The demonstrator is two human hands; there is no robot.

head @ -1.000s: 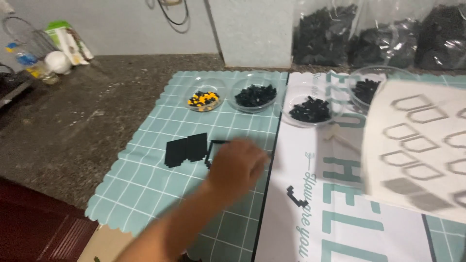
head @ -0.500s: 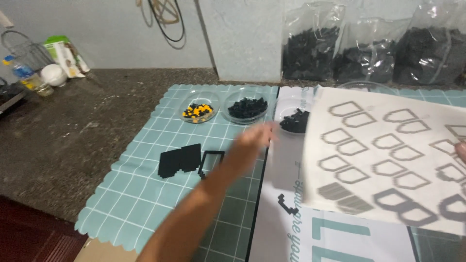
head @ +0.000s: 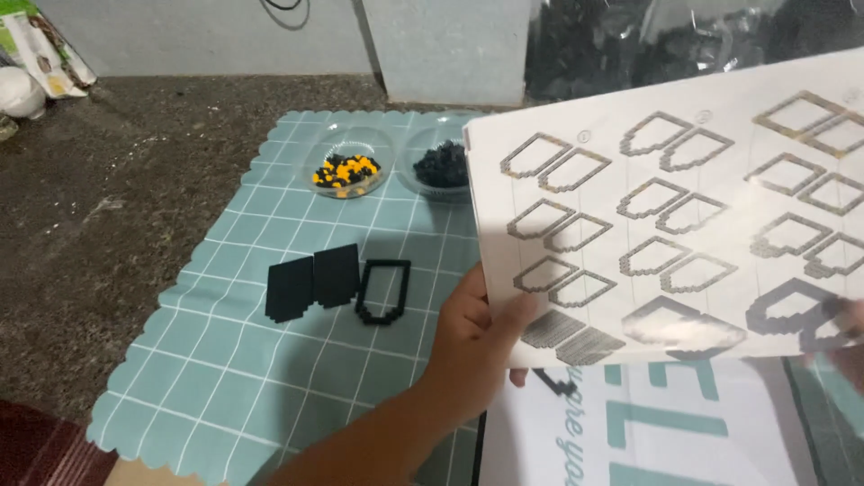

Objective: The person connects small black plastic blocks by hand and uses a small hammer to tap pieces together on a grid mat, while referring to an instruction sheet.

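Observation:
A white instruction sheet [head: 684, 207] printed with grey outline shapes is held up in front of me and fills the right half of the view. My left hand [head: 472, 328] grips its lower left corner, thumb on the printed side. My right hand [head: 846, 342] shows only as a blurred part at the right edge, on the sheet's lower right corner. Left of my left hand, two flat black brick panels [head: 313, 286] and a black outline frame [head: 384, 291] lie on a teal grid mat [head: 234, 360]. A small black piece [head: 553, 382] peeks out below the sheet.
A clear bowl of orange and black bits [head: 346, 173] and a bowl of black bits [head: 439, 166] stand at the mat's far edge. A white mat with teal lettering [head: 648, 432] lies under the sheet. Bags of black pieces [head: 630, 45] line the back wall. Dark stone counter [head: 108, 225] lies left.
My left hand moved right from above the black panels and took hold of the sheet's lower left corner. The sheet came closer and further left, covering the right-hand bowls.

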